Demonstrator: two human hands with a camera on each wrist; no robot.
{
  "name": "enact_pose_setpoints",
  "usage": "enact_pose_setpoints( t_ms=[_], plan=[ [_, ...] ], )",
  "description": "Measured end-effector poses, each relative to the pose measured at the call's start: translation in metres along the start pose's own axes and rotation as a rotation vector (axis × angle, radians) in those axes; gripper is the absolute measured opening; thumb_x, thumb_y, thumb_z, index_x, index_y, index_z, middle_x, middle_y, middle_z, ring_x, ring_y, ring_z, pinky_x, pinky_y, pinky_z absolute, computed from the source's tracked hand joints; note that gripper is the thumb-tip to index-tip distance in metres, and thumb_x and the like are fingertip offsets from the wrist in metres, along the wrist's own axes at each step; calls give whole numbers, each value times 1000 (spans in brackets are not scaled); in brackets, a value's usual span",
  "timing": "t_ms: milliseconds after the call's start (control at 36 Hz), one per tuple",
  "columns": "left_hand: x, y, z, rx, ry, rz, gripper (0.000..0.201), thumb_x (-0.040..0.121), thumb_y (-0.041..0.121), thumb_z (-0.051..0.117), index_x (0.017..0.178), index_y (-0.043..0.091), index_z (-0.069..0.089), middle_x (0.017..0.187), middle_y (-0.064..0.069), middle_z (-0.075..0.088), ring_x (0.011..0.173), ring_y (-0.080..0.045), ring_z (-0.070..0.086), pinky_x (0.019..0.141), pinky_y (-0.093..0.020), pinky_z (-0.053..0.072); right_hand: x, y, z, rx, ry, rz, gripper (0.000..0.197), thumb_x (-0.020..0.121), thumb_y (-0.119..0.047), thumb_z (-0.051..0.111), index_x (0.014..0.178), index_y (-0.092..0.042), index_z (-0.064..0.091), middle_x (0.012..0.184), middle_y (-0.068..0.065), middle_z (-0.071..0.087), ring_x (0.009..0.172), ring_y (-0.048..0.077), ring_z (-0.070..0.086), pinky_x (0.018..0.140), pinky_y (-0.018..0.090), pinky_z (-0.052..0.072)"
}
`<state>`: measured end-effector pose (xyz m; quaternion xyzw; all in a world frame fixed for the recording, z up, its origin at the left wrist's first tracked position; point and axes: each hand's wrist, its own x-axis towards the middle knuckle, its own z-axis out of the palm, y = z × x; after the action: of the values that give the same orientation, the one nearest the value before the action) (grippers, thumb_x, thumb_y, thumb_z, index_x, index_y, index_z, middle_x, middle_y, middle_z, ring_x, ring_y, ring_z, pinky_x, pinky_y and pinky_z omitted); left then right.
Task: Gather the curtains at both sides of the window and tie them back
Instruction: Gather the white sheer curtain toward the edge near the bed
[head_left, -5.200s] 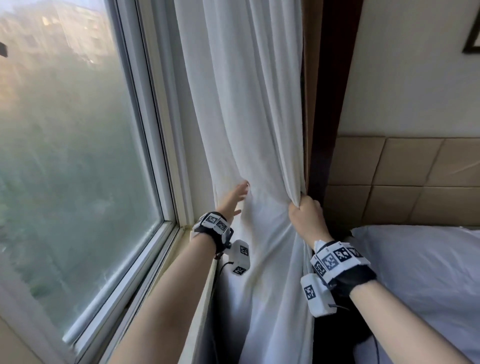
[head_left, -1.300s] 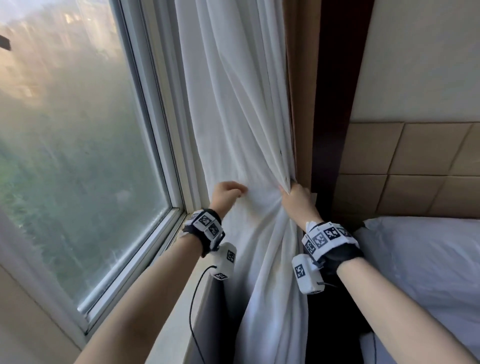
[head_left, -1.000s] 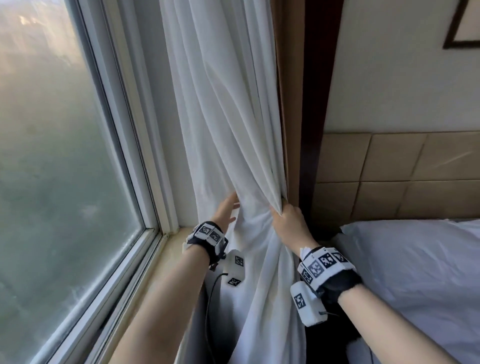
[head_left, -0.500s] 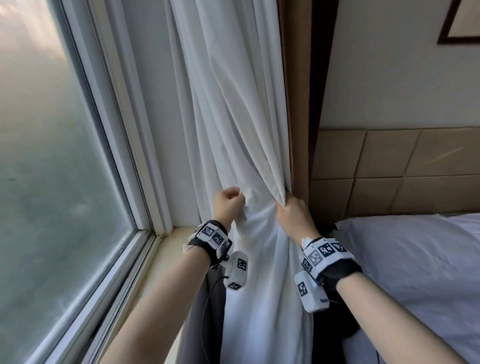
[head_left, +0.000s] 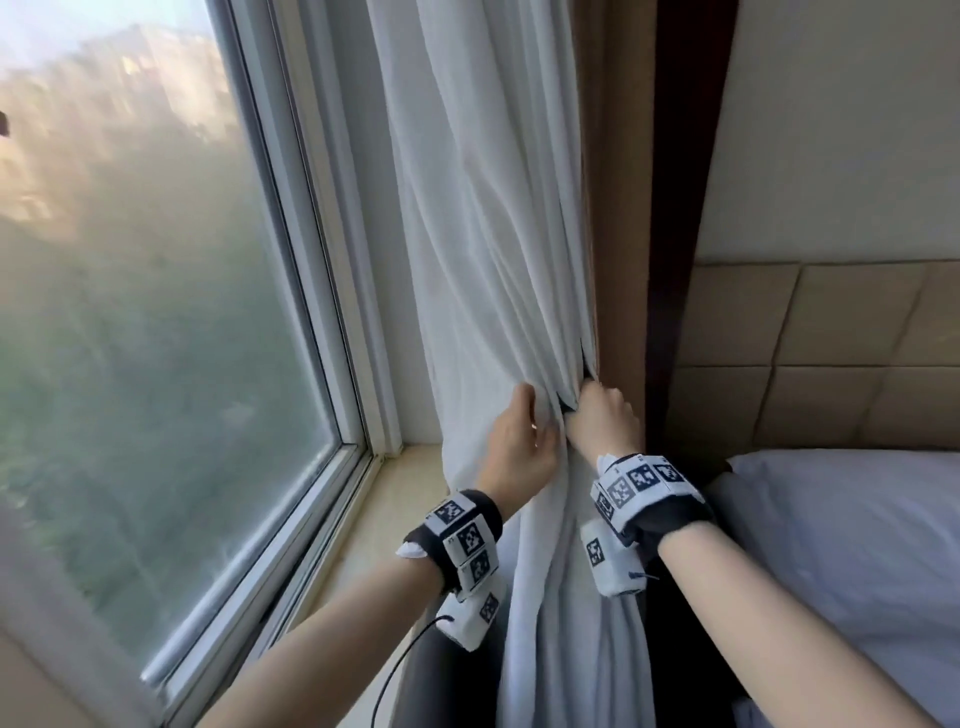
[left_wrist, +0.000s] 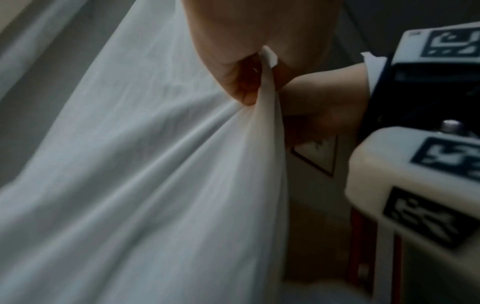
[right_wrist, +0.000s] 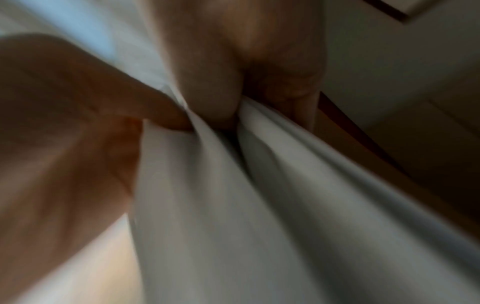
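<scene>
Both hands meet mid-frame: left hand (head_left: 519, 452) pinches a fold of the white curtain (head_left: 483, 218), right hand (head_left: 602, 421) clutches the bunch at 3 o'clock, beside the wooden frame (head_left: 623, 208). Gathering looks nearly done; next needs a tie-back, none visible.

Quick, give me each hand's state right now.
Left hand: grips a fold of the white curtain.
Right hand: grips the bunched curtain at its right edge.

Both forearms are raised forward; the left hand (head_left: 519, 451) and right hand (head_left: 602, 423) are closed side by side, knuckles nearly touching.
</scene>
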<state>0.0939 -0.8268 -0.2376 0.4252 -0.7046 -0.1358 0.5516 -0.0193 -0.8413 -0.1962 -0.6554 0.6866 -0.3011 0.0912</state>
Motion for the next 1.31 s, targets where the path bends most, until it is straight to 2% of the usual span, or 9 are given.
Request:
enact_pose_setpoints(
  t_ms=[167,306,389,556,778,917,1028,1139,1306],
  plan=[
    [11,8,7,-439,-229,-328,37,72,8,58,109,8,60,104,-10,67,99,-22,63,88,-37,51,12,10,-9,431,-246,141,41,86,-25,53,123,-7,57,115,14,63,112,34,57,94,37,46],
    [8,7,6,-577,-383,-482,29,77,-9,49,100,3,60,89,-10,62,86,-23,59,84,-35,53,9,8,-22,740,-345,167,50,89,-53,43,92,-11,70,85,9,70,86,26,66,91,46,49],
    [5,0,3,-509,-480,-459,43,76,-12,46,112,7,61,103,-10,62,96,-20,59,90,-37,49,5,8,-22,640,-399,236,95,66,-86,51,126,-13,55,118,5,61,108,23,60,101,41,42],
    [12,-16,-19,-426,-533,-429,51,80,-12,51,126,10,61,108,-11,67,98,-15,63,81,-21,50,12,15,-13,459,-232,149,61,89,-39,64,130,-1,42,130,15,53,119,30,52,99,38,42],
    [46,-81,-58,-344,103,-591,36,89,12,63,125,13,60,112,-6,66,103,-17,59,90,-30,43,6,25,-12,261,-148,54,48,94,-43,52,114,0,54,116,19,58,106,37,57,92,44,48],
    [54,-99,-48,-376,-90,-746,65,90,38,62,146,33,30,128,2,51,119,-17,44,101,-39,36,6,29,-13,202,-102,36,45,95,-41,51,110,1,57,112,19,60,102,38,58,85,38,48],
    [55,-81,-11,-514,-331,-737,41,92,54,48,128,37,52,126,11,60,121,-14,52,103,-41,41,13,29,-13,193,-110,66,43,96,-42,50,111,-1,55,113,18,58,101,37,57,83,36,47],
    [59,-56,14,-661,-352,-784,30,99,39,43,92,19,65,86,0,69,82,-13,64,78,-29,50,17,25,-8,144,-98,68,43,95,-43,49,111,-4,56,114,19,58,103,38,57,83,36,47],
    [64,-49,28,-634,-360,-753,24,101,20,41,85,17,59,77,-1,62,70,-11,60,64,-23,49,19,26,-4,148,-61,71,40,94,-40,50,107,-3,59,112,21,61,104,41,57,87,40,48]
  ],
)
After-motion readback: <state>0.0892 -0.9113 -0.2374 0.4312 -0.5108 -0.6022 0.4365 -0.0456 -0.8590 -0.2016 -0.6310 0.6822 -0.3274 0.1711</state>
